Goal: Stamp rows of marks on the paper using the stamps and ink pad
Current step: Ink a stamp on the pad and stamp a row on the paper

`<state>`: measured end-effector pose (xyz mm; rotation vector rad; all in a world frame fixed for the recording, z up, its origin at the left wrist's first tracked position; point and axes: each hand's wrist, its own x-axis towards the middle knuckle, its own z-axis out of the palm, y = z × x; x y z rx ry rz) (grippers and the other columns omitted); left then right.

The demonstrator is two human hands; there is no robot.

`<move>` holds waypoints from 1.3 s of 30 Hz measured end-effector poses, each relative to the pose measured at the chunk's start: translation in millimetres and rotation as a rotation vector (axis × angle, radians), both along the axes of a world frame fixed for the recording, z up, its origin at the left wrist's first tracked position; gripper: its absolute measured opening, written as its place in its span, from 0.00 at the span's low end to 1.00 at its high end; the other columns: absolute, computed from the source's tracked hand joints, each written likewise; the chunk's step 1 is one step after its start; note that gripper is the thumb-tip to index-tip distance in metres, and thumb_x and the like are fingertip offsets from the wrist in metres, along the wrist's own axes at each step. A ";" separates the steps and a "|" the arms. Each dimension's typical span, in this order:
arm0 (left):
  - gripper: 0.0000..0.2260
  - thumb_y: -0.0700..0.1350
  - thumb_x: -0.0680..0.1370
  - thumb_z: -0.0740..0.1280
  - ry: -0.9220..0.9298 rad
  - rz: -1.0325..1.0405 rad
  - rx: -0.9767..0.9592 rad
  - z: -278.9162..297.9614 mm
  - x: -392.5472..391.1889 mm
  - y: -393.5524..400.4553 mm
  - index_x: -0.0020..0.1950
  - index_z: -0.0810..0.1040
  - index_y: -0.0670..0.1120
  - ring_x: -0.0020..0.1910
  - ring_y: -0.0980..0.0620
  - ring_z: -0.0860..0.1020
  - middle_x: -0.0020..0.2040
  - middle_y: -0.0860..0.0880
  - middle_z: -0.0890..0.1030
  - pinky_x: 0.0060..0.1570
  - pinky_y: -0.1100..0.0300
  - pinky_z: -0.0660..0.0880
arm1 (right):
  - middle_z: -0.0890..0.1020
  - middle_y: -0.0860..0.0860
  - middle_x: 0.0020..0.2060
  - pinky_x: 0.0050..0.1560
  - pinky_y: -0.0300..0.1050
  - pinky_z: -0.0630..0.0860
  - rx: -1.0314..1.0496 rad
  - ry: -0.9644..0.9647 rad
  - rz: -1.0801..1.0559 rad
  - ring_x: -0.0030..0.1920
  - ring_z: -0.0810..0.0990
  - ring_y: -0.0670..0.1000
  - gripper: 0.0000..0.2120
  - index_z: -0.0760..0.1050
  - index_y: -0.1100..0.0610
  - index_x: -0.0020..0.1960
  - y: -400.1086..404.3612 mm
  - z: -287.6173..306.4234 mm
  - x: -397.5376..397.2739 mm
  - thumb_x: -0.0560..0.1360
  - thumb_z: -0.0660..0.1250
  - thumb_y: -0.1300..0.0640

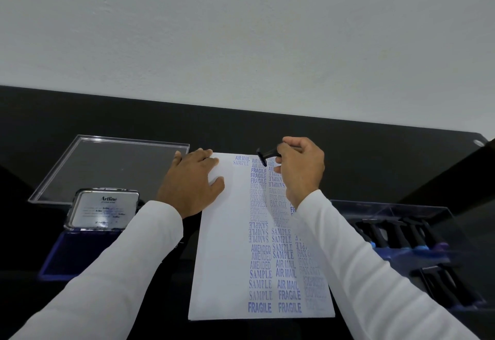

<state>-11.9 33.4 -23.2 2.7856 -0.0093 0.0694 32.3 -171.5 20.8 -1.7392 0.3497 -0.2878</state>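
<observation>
We judged the step to be placing the next mark at the far end of the paper (225, 246), in the unfilled left column. The stamp (263, 155) should come down flat, level with the neighbouring print, and be pressed once without rocking. Our right hand (301, 169) grasped the stamp by its handle, face tilted leftward, just above the sheet. Our left hand (194, 179) lay released, fingers spread flat, pinning the paper's top-left corner. The ink pad (77, 254) sat open at left.

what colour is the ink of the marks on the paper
Blue to violet-blue, some marks darker, some faint, on the white paper. The head view, the only one, shows it.
</observation>
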 end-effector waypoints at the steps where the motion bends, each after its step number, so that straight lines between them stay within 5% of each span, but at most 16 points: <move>1: 0.26 0.59 0.81 0.60 0.004 -0.001 0.006 2.0 0.2 -0.9 0.77 0.68 0.51 0.79 0.49 0.59 0.79 0.51 0.63 0.79 0.44 0.44 | 0.84 0.47 0.42 0.41 0.49 0.85 -0.008 -0.001 0.002 0.43 0.84 0.49 0.06 0.81 0.51 0.51 -0.1 -0.1 -0.7 0.75 0.70 0.59; 18: 0.25 0.59 0.80 0.63 -0.182 0.134 -0.040 39.5 -115.9 54.8 0.76 0.69 0.51 0.78 0.50 0.63 0.76 0.50 0.69 0.79 0.45 0.51 | 0.84 0.45 0.47 0.49 0.50 0.84 -0.168 -0.075 0.255 0.45 0.83 0.48 0.07 0.80 0.48 0.55 62.2 19.2 -79.3 0.77 0.70 0.54; 29: 0.29 0.63 0.77 0.65 -0.192 0.324 -0.030 28.9 -226.9 130.7 0.74 0.72 0.50 0.70 0.48 0.70 0.72 0.49 0.73 0.72 0.45 0.67 | 0.83 0.42 0.46 0.46 0.50 0.84 -0.251 -0.161 0.558 0.45 0.82 0.45 0.08 0.82 0.47 0.54 146.3 16.0 -159.9 0.75 0.71 0.53; 35: 0.37 0.69 0.73 0.55 -0.151 0.348 -0.026 10.9 -255.7 156.1 0.77 0.68 0.51 0.78 0.50 0.60 0.77 0.51 0.67 0.77 0.45 0.57 | 0.82 0.45 0.51 0.54 0.40 0.80 -0.371 -0.228 0.696 0.49 0.80 0.43 0.11 0.82 0.50 0.57 177.7 17.0 -188.6 0.75 0.72 0.56; 39: 0.35 0.67 0.74 0.57 -0.137 0.324 0.016 3.9 -254.4 160.1 0.78 0.67 0.51 0.80 0.52 0.55 0.79 0.51 0.63 0.79 0.47 0.50 | 0.82 0.46 0.53 0.55 0.42 0.80 -0.416 -0.263 0.734 0.50 0.81 0.45 0.13 0.83 0.52 0.58 187.9 16.6 -198.0 0.74 0.73 0.58</move>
